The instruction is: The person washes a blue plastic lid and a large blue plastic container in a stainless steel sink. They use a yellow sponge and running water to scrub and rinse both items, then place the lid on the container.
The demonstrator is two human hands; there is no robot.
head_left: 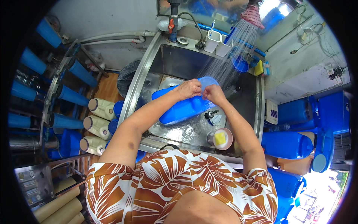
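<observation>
A blue plastic water container [181, 110] lies tilted on its side in a stainless-steel sink [134, 84]. At its far end is a round, pale blue translucent lid [209, 81]. My left hand [191, 89] lies over the container's upper edge, with its fingers curled at the lid's near side. Wet and bent, my right hand [214, 94] grips at the lid's rim from the other side. The fingertips hide exactly what they pinch. Water falls from a cloth-wrapped shower head [252, 17] just beyond the lid.
A pink bowl [228, 140] with a yellow sponge [220, 138] stands at the sink's near right. A black fitting [210, 114] lies on the sink floor. White holders [212, 41] line the back ledge. Cream jugs [98, 127] stand left; blue containers [288, 144] are stacked right.
</observation>
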